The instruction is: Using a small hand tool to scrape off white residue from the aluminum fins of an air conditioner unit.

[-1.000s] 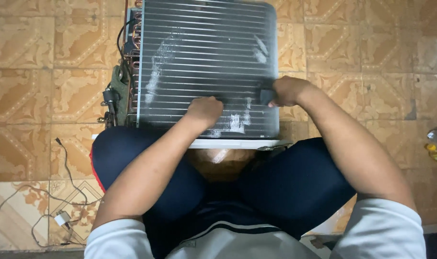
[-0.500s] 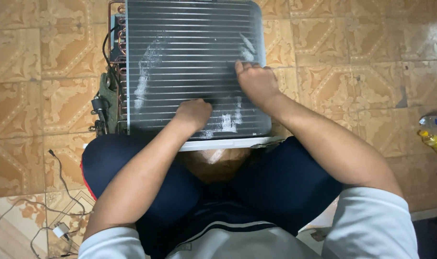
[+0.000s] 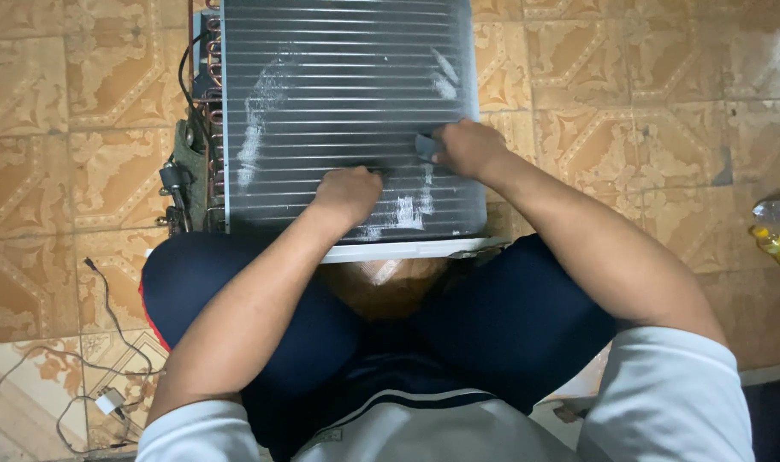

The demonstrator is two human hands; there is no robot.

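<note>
A large grey metal finned coil panel [image 3: 347, 120], rectangular with fine horizontal ribs and pale scuffed patches, lies flat on the brown patterned tile floor [image 3: 646, 94], its near edge resting just ahead of the person's crossed legs in dark blue shorts [image 3: 510, 325]. The left hand [image 3: 349, 192] rests on the lower middle of the panel, curled into a loose fist with knuckles up; whether it grips anything cannot be told. The right hand [image 3: 467, 147] lies on the panel's right part, close to its right edge, fingers closed around a small dark grey flat tool [image 3: 427, 146] pressed against the fins. Along the panel's left edge run copper tube bends [image 3: 210, 51] and black wiring with a small fitting [image 3: 174, 180]. A white strip [image 3: 407, 249] borders the panel's near edge. Well to the left of the panel and nearer the person, thin cables with a white plug [image 3: 107, 400] trail over the floor. Far to the panel's right, at the frame's edge, lie a clear plastic bottle [image 3: 775, 210] and a yellow bottle [image 3: 777, 246].
</note>
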